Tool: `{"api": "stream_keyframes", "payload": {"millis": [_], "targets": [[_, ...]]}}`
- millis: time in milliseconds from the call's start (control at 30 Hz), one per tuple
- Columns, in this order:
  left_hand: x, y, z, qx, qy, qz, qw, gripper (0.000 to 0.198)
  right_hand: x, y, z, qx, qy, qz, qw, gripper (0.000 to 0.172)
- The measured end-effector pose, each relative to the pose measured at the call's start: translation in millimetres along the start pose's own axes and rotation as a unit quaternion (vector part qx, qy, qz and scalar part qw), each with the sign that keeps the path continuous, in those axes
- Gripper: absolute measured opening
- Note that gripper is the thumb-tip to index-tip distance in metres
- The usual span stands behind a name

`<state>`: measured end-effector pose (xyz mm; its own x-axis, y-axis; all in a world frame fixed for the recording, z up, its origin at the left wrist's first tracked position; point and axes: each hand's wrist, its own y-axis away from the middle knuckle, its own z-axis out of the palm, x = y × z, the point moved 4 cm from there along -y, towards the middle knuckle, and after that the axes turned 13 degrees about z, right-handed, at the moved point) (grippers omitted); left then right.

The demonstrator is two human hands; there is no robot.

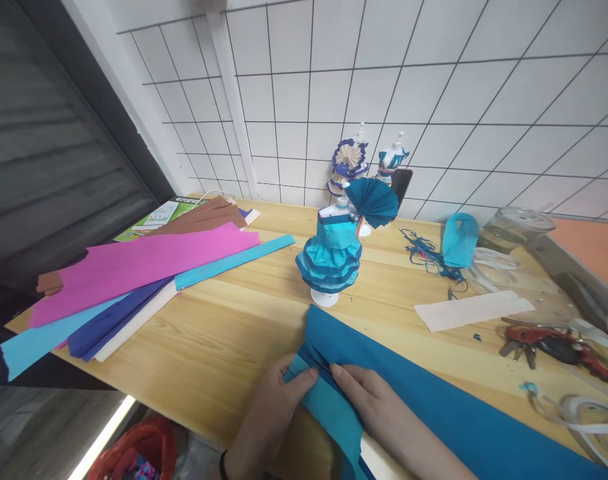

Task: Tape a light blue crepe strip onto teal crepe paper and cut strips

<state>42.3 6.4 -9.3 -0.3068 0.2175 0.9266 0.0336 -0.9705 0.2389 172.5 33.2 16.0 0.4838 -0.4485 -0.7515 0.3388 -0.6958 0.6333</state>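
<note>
A long sheet of teal crepe paper [434,393] lies across the near edge of the wooden table [224,327]. A lighter blue strip [329,410] lies on its left end. My left hand [271,413] pinches the folded corner of the paper with thumb and fingers. Pressed on the paper just right of it, my right hand [379,407] has its fingers together and the forefinger tip at the fold. Beyond the hands stands a small mannequin in a blue tiered paper dress [331,257] with a teal paper fan [374,201].
Pink, brown, blue and white crepe sheets [134,273] fan out at the left. Two more dressed mannequins [354,163] stand by the tiled wall. At right lie a white paper strip [474,310], blue scraps [449,250], a glass jar [514,230] and keys [554,343]. A red basket [139,453] sits below.
</note>
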Motion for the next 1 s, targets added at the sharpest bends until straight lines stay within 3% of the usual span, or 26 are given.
{"api": "stream_keyframes", "payload": {"millis": [467,733,1000], "targets": [[5,1,-0.7,-0.003,-0.012,0.007,1.000,0.015,4,-7,4,0.014,0.011,-0.006,1.000,0.047],[-5,-1,-4.8,-0.025,-0.007,-0.012,1.000,0.026,13,-12,1,0.037,0.045,-0.011,0.998,0.045],[7,0,-9.9,-0.021,0.032,0.011,0.999,0.021,10,-9,0,0.065,0.077,-0.019,0.995,0.046]]}}
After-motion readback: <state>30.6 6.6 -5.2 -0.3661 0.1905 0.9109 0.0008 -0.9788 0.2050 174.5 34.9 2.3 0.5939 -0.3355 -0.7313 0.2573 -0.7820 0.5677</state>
